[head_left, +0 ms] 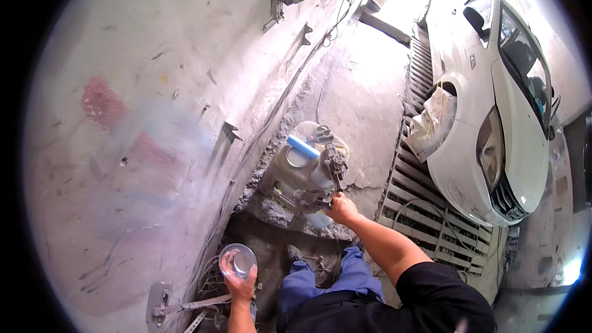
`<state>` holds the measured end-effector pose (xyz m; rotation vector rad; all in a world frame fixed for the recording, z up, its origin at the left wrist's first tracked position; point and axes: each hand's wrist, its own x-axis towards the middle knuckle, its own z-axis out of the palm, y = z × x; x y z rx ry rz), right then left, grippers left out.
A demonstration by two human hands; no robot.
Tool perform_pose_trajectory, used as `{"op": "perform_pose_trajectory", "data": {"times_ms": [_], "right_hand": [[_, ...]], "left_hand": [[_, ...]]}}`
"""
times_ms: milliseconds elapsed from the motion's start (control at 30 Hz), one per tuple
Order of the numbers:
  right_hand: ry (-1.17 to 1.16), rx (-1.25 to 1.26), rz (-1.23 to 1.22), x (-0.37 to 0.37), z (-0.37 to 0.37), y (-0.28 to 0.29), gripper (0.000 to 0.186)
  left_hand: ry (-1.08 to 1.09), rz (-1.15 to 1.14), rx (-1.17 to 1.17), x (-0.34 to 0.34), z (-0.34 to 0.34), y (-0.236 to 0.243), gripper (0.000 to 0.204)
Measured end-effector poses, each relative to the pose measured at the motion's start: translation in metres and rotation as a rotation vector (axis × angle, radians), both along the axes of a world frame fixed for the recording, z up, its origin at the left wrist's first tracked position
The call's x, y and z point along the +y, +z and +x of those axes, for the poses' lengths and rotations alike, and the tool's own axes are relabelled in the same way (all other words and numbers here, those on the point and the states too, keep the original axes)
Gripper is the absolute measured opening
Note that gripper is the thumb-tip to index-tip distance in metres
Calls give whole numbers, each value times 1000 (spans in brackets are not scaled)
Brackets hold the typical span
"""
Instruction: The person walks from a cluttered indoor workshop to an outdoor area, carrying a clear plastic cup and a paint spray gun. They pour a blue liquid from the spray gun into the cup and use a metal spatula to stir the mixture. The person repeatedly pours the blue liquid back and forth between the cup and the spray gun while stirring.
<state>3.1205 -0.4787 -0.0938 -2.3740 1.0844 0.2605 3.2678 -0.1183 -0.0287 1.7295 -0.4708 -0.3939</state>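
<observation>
Nearest, low on the left, the left hand (240,283) has its grip clamped on a clear plastic bowl (244,261), held up beside the wall and well apart from the bench; fingers show through the see-through side, mouth tipped up toward the camera. Contents can't be told. The bowl is likely light, thin-walled, a bit springy, slick if wet, prone to denting or cracking under a hard squeeze; best hold is around the side below the rim, thumb opposite fingers, light pressure. Blue trousers (364,279) lie between the forearms. Further out, the right hand (343,209) is at the near right edge of the low bench (279,176), fingers curled at a dark tool (313,198); how tight this grip is, can't tell. Tool looks metal, so probably rigid and heavier than the bowl; a full wrap on its narrow handle-like part should suit. A pale cup (319,219) sits just beside it at the near edge. Past these on the bench: another dark metal tool (333,161), a round pale lid or can top (297,157), a blue roll (303,147), probably light and soft. Beyond, to the right: slatted floor grate (410,211), then a white car (459,148), pale sheeting (433,124) at its front wheel.
</observation>
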Motion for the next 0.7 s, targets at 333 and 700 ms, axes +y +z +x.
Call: {"op": "perform_pose_trajectory", "data": {"times_ms": [333, 700], "right_hand": [[142, -62, -171, -29, -2, -10, 39], [55, -171, -217, -42, -9, 108, 38]], "left_hand": [[10, 50, -38, 9, 1, 4, 80], [-34, 23, -43, -4, -1, -2, 79]]}}
